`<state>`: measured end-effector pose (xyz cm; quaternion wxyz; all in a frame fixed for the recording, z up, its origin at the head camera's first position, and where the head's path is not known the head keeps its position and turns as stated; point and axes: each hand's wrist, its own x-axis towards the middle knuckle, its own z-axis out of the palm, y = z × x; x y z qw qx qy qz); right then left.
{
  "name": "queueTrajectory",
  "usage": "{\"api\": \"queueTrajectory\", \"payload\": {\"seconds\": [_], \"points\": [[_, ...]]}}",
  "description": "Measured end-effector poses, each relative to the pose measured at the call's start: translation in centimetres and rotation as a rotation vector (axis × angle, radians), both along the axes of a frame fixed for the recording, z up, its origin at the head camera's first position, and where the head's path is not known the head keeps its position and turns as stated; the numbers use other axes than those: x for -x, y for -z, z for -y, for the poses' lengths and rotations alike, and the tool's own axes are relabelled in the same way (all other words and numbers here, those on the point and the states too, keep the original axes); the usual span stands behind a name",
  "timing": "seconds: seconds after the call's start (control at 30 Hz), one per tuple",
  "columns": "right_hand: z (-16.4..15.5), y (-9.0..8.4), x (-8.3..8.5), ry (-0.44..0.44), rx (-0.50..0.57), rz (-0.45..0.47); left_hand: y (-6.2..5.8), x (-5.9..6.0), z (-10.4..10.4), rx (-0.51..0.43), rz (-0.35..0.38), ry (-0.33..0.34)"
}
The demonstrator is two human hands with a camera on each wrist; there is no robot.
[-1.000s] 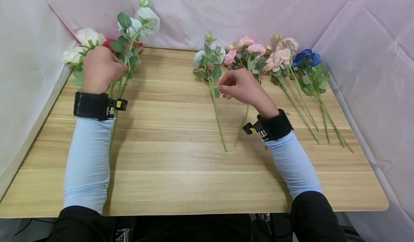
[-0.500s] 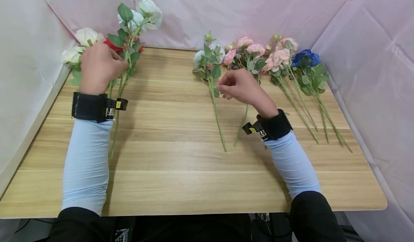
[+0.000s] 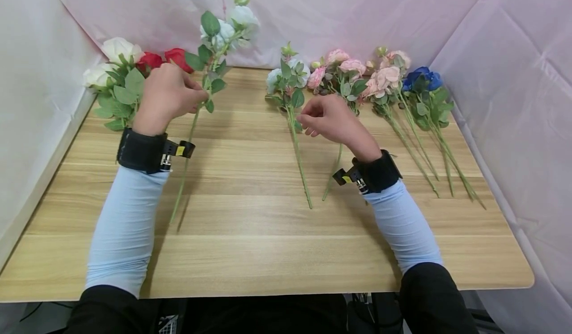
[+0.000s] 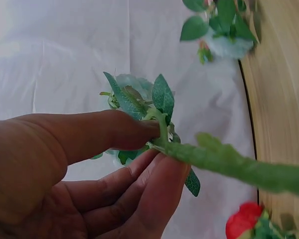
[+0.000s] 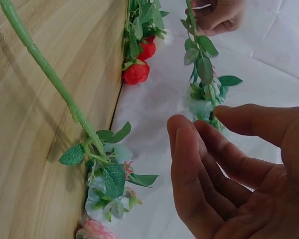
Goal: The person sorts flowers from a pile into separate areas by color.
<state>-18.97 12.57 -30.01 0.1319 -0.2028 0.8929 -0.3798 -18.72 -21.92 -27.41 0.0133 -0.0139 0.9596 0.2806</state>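
My left hand [image 3: 172,93] pinches the green stem [image 3: 189,130] of a pale blue-white flower sprig, whose blooms [image 3: 232,24] tilt up toward the back cloth. The left wrist view shows thumb and fingers [image 4: 139,132] closed round that stem [image 4: 229,162]. My right hand [image 3: 328,118] hovers with loosely curled fingers and holds nothing. It is just right of a second pale blue sprig [image 3: 286,78] lying on the wooden table [image 3: 250,244]. In the right wrist view the right hand [image 5: 224,149] is bare, with that stem [image 5: 50,74] flat on the wood.
White roses [image 3: 113,56] and red roses [image 3: 165,58] lie at the back left corner. Pink sprigs [image 3: 348,73] and a blue rose [image 3: 424,81] lie in a row at the back right. Pale cloth walls [image 3: 514,76] close in three sides.
My left hand has moved right and lifted the pale sprig away from the white and red roses, tilting its blooms rightward. The right hand has barely shifted.
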Motion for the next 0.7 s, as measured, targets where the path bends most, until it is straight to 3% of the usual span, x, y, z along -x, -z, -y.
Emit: {"api": "queueTrajectory", "payload": {"seconds": [0.17,0.4,0.7], "points": [[0.6,0.5,-0.1,-0.021,0.058,-0.003,0.3,-0.9,-3.0,-0.005,-0.010,0.074],[2.0,1.1,-0.7,-0.026,0.155,0.058,1.1,-2.3,-7.6,0.036,-0.121,0.214],[3.3,1.4,-1.5,0.034,0.192,0.020,1.7,-3.7,-10.9,0.003,-0.171,0.289]]}}
